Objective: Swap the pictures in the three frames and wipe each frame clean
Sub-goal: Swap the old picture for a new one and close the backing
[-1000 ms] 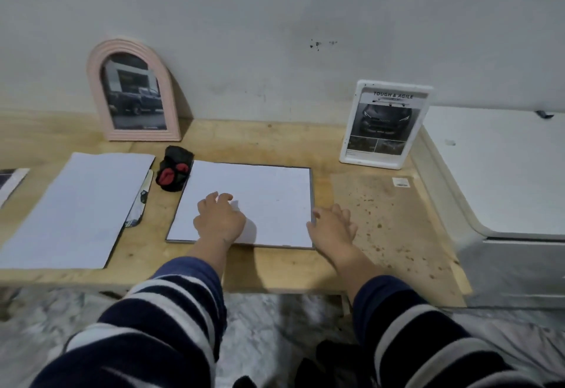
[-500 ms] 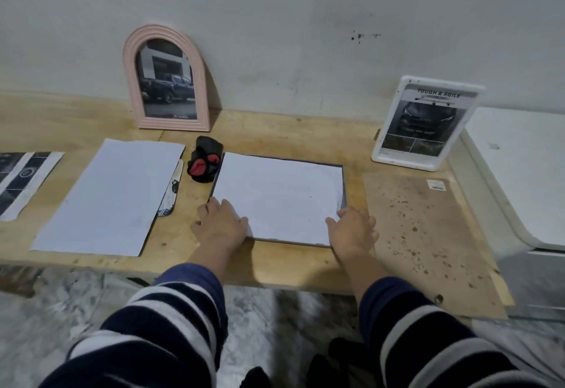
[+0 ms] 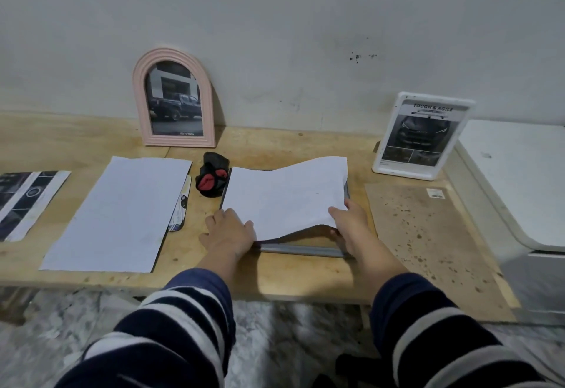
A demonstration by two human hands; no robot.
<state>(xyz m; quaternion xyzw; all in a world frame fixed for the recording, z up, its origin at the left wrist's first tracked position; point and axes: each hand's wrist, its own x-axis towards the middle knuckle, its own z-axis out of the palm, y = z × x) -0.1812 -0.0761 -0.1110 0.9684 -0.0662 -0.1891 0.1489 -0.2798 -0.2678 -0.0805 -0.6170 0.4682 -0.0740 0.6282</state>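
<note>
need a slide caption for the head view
Both hands, left and right, lift a white sheet off the flat grey frame.

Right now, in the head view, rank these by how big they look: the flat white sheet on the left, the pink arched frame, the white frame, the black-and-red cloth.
1. Flat white sheet, clearly largest.
2. Pink arched frame and white frame: look about alike; not ranking them.
3. Black-and-red cloth, smallest.

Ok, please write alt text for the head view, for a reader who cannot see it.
Two hands lift a white sheet off a flat grey frame on a wooden table: the right hand raises one corner, the left hand rests at the other. A pink arched frame and a white frame lean on the wall.
</note>
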